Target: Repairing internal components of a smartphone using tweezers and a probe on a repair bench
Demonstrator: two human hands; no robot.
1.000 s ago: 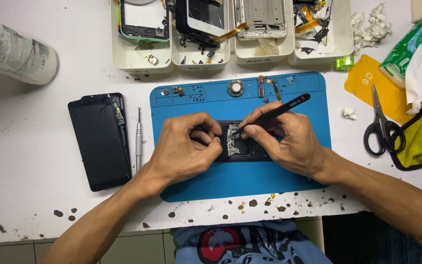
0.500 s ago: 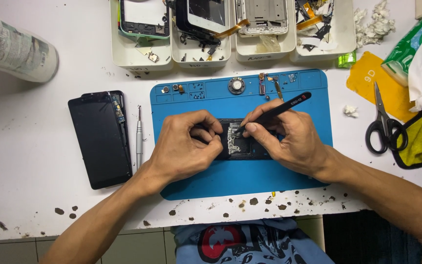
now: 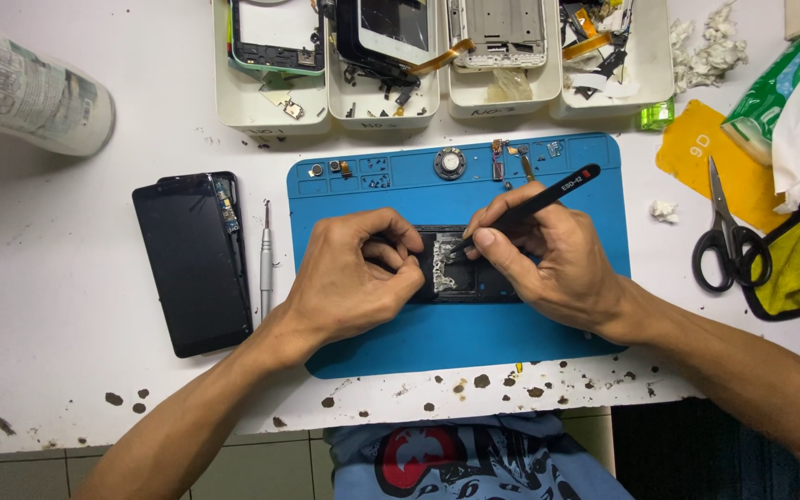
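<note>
1. Opened phone (image 3: 460, 268), at the centre of the blue mat (image 3: 548, 333), pinned under both hands.
2. Left hand (image 3: 349, 278) clenched on its left end.
3. Right hand (image 3: 557, 264) pinching black tweezers (image 3: 534, 204), tips down on the phone's innards.

Bare forearms, blue printed shirt (image 3: 474, 458)

Free: white table (image 3: 76, 278) L of black phone (image 3: 194, 262); blocked: trays (image 3: 270, 116) behind mat (image 3: 548, 333), scissors (image 3: 729, 245) R
</note>
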